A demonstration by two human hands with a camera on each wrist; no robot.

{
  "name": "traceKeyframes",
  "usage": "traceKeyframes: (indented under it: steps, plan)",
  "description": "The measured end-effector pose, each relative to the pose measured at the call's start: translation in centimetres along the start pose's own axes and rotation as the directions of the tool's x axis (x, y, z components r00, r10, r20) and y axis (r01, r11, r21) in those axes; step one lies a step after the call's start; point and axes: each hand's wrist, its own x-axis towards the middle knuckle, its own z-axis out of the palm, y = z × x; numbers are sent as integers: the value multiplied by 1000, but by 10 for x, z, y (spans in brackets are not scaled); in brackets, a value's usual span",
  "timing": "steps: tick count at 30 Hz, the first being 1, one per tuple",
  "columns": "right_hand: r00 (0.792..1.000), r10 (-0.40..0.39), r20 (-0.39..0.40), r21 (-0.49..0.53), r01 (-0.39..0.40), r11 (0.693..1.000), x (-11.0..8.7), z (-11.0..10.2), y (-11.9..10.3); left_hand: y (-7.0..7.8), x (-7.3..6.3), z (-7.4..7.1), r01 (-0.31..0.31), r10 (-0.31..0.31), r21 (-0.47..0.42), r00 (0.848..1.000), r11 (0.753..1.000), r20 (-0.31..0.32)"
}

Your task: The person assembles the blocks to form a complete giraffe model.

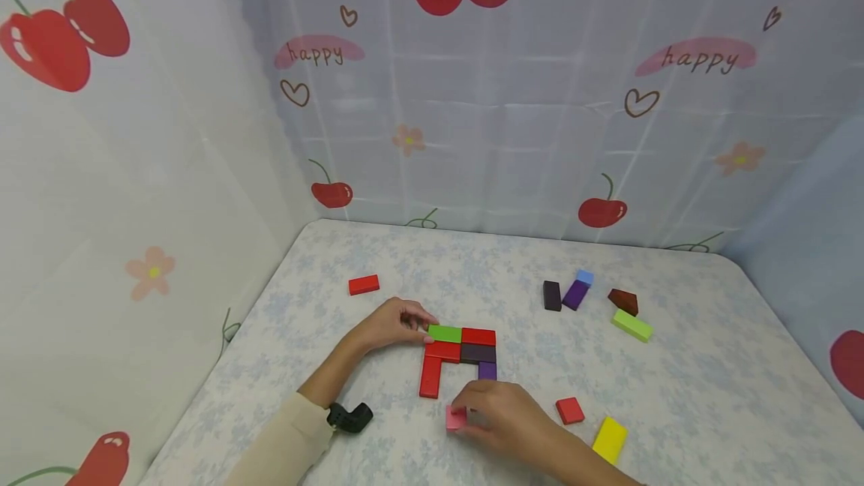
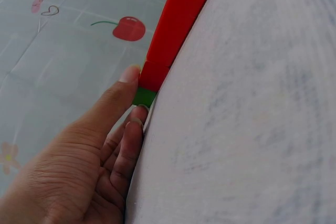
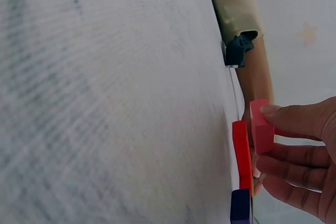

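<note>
In the middle of the table lies a flat arrangement of touching blocks: a green block (image 1: 445, 334), a red block (image 1: 478, 337) beside it, then another red block (image 1: 442, 352) and a dark block (image 1: 478, 353) below. Two legs, a red block (image 1: 429, 379) and a purple block (image 1: 487, 371), point toward me. My left hand (image 1: 391, 325) pinches the green block's left end between thumb and fingers. My right hand (image 1: 509, 418) pinches a pink block (image 3: 261, 127) near the gap between the legs; in the right wrist view it appears apart from the red leg.
A lone red block (image 1: 364, 285) lies at the back left. Dark (image 1: 552, 296), purple (image 1: 576, 295), blue (image 1: 585, 277), brown (image 1: 624, 301) and lime (image 1: 632, 325) blocks lie back right. A small red block (image 1: 570, 410) and a yellow block (image 1: 610, 439) are near my right forearm.
</note>
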Motion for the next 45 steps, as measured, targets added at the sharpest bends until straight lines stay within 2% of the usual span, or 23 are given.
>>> traceKeyframes:
  steps: [4,10,17,23,27,31,40,45]
  plan:
    - [1000,-11,2,0,11,1000,5,6,-1,1,0,-1,3,-3,9,1000,1000,4]
    - [1000,24,20,11,-25,1000,12,13,-3,1,0,-1,-4,4,-4,1000,1000,2]
    - [998,52,-17,30,-52,998,17,23,0,2,-1,-1,-7,7,6,1000,1000,4]
    - [999,42,-21,29,-41,999,20,24,-1,2,-2,-3,5,-5,7,1000,1000,-1]
    - [997,81,0,11,-81,997,18,21,-1,0,-1,-2,-2,2,0,1000,1000,1]
    - [993,115,9,59,-116,992,16,20,0,-2,0,0,-9,9,-3,1000,1000,1]
    - [998,67,-6,91,-66,994,23,24,-1,-2,1,1,-1,1,9,1000,1000,-11]
    - [997,71,-17,96,-69,993,27,27,-2,-1,1,2,3,-3,3,1000,1000,-8]
